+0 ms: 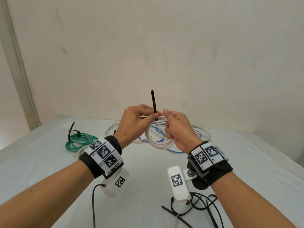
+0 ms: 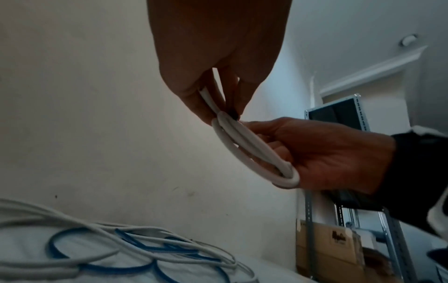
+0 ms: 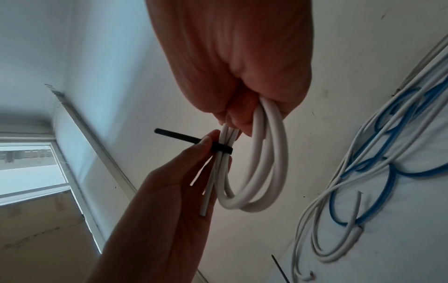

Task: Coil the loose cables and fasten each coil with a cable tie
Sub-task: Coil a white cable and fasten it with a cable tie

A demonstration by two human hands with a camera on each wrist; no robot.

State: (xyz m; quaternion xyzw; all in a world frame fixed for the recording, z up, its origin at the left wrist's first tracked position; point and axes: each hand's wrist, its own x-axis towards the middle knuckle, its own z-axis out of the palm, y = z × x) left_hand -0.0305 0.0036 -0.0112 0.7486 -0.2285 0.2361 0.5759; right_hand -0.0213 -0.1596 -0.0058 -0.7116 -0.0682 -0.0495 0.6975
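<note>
My right hand (image 1: 176,127) grips the coil (image 3: 254,168), left hand (image 1: 137,122) pinching the tie (image 1: 154,104) round it; a slack pinch could let loops spring free.

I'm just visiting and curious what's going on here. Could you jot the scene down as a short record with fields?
Held item: white coil, lifted above the table
Left hand: pinches the black tie wrapped round the coil
Right hand: grips the coil's loops
Tie tail: sticks up, uncut
Already tied: green coil, on the table at left
Still loose: white cable and blue cable, tangled on the table
Spare ties: near edge of table
</note>
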